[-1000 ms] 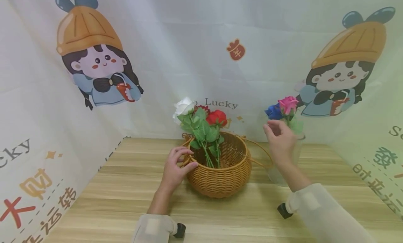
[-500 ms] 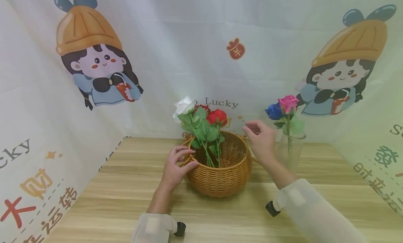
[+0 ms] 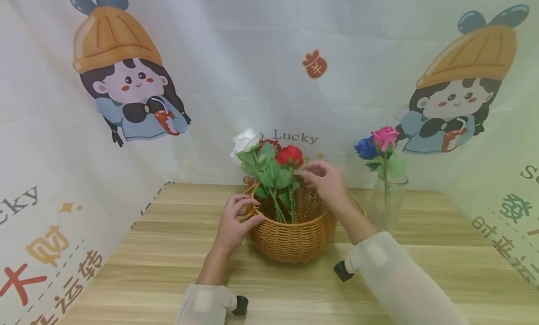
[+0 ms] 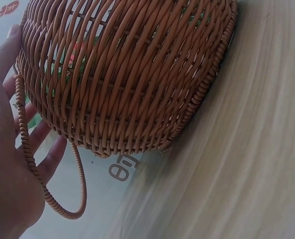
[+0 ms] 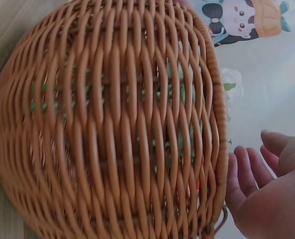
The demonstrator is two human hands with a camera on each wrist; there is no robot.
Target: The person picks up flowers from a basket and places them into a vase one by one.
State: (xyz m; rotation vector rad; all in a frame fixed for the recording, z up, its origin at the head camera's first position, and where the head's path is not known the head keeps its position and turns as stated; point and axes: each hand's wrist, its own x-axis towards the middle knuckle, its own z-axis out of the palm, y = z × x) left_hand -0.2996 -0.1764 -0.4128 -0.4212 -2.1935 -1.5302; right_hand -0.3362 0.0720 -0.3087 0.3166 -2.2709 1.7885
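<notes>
An orange-brown wicker basket [image 3: 292, 243] stands on the table with its opening upward. Inside lean a white rose [image 3: 246, 140], a red rose [image 3: 290, 155] and a dark red flower [image 3: 271, 145], their green stems crossing the rim. My left hand [image 3: 234, 224] holds the basket's left side at the rim, thumb in front; in the left wrist view a looped handle [image 4: 77, 174] hangs by the palm. Over the basket's right rim is my right hand [image 3: 329, 184], fingers loosely bent and nothing held. Its fingertips are close to the red rose; contact cannot be told.
Right of the basket stands a clear vase [image 3: 385, 205] with a blue rose [image 3: 366, 148] and a pink rose [image 3: 385, 138]. The basket's other handle [image 3: 358, 204] sticks out toward it. A printed cloth [image 3: 252, 58] forms the walls around the wooden table [image 3: 139, 264].
My right hand has moved left, away from the vase and its roses, to above the basket's right rim. The left hand, basket and flowers stay where they were.
</notes>
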